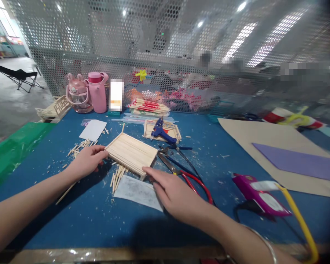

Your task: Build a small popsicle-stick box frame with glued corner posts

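Observation:
A panel of pale wooden sticks (132, 149) is tilted over the table, with a raised strip along its edges and one stick jutting up at the far left corner. My left hand (89, 158) pinches its left corner between thumb and fingers. At the near right corner my right hand (172, 187) has its fingers closed on the edge; the fingertips underneath are hidden. Below the panel lie short cut sticks (118, 176) and a white paper sheet (137, 191). Red-handled scissors (195, 181) lie just beyond my right hand.
A blue glue gun (162, 132) rests on a small stick frame (148, 131). Behind stand a pink flask (98, 93), a clear bottle (79, 95) and a lit phone (116, 96). To the right lie a purple device (261, 196), a yellow cable (299, 220) and a purple sheet (299, 161).

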{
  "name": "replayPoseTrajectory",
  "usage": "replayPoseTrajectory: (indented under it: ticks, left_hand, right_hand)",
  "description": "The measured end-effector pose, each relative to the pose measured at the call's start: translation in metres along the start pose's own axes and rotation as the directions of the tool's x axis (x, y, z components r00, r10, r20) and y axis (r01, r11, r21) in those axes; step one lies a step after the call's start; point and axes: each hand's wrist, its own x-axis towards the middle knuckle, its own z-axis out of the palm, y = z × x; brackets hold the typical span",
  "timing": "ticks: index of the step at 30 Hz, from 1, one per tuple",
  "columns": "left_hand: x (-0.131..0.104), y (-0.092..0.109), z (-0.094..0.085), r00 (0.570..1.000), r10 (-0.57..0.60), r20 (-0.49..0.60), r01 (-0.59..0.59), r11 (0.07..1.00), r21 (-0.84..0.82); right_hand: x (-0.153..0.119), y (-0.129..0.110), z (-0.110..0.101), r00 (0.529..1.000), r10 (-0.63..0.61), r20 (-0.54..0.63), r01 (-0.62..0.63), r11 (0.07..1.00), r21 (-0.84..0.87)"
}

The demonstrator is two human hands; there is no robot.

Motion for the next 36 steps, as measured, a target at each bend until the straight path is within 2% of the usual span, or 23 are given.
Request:
replayPoseTrajectory:
  ticks: [2, 7, 12, 14, 17, 20, 21, 24, 25, 27, 29, 31, 34, 36]
  left_hand:
    - [0.003, 0.001, 0.001, 1.0, 0.014, -0.003, -0.014, 1.0, -0.005]
    - [0.01, 0.005, 0.004, 0.997, 0.072, -0.023, -0.069, 0.991, 0.111]
    - [0.017, 0.005, 0.008, 0.993, 0.121, -0.012, -0.118, 0.983, 0.14]
    - [0.021, 0.005, 0.011, 0.992, 0.123, -0.013, -0.12, 0.982, 0.145]
    - [0.026, 0.006, 0.017, 0.992, 0.127, -0.022, -0.122, 0.981, 0.149]
    - [0.033, 0.009, 0.023, 0.991, 0.13, -0.023, -0.126, 0.985, 0.114]
    - [0.034, 0.01, 0.024, 0.991, 0.129, -0.024, -0.126, 0.986, 0.106]
    - [0.039, 0.014, 0.029, 0.986, 0.162, -0.041, -0.155, 0.978, 0.141]
    - [0.04, 0.016, 0.031, 0.98, 0.189, -0.059, -0.178, 0.97, 0.164]
    - [0.041, 0.017, 0.033, 0.966, 0.24, -0.092, -0.22, 0.957, 0.189]
    - [0.043, 0.017, 0.035, 0.961, 0.254, -0.115, -0.232, 0.957, 0.175]
    - [0.047, 0.016, 0.037, 0.965, 0.24, -0.109, -0.225, 0.966, 0.13]
    - [0.057, 0.011, 0.039, 0.973, 0.215, -0.084, -0.217, 0.976, -0.01]
    - [0.063, 0.008, 0.041, 0.977, 0.207, -0.049, -0.211, 0.973, -0.098]
  right_hand:
    - [-0.003, -0.003, 0.002, 1.0, -0.001, 0.027, 0.001, 1.0, -0.018]
    - [-0.005, -0.006, 0.006, 0.996, -0.014, 0.083, 0.016, 1.0, -0.022]
    - [-0.01, -0.008, 0.006, 0.982, -0.164, 0.089, 0.169, 0.984, -0.05]
    - [-0.009, -0.008, -0.001, 0.983, -0.175, 0.055, 0.178, 0.982, -0.059]
    - [0.005, 0.0, -0.019, 0.992, -0.059, -0.109, 0.061, 0.998, 0.018]
    - [0.043, 0.022, -0.038, 0.94, 0.142, -0.309, -0.072, 0.971, 0.227]
    - [0.058, 0.031, -0.041, 0.926, 0.219, -0.306, -0.109, 0.934, 0.339]
    - [0.099, 0.054, -0.042, 0.92, 0.354, -0.166, -0.197, 0.787, 0.585]
    - [0.109, 0.059, -0.039, 0.918, 0.377, -0.125, -0.222, 0.747, 0.626]
    - [0.118, 0.063, -0.031, 0.931, 0.365, -0.022, -0.274, 0.737, 0.617]
    - [0.117, 0.062, -0.022, 0.935, 0.353, 0.036, -0.309, 0.76, 0.571]
    - [0.11, 0.06, -0.015, 0.934, 0.355, 0.039, -0.314, 0.762, 0.566]
    - [0.098, 0.058, -0.012, 0.929, 0.365, 0.058, -0.319, 0.714, 0.623]
    - [0.095, 0.059, -0.015, 0.918, 0.372, 0.137, -0.367, 0.664, 0.651]
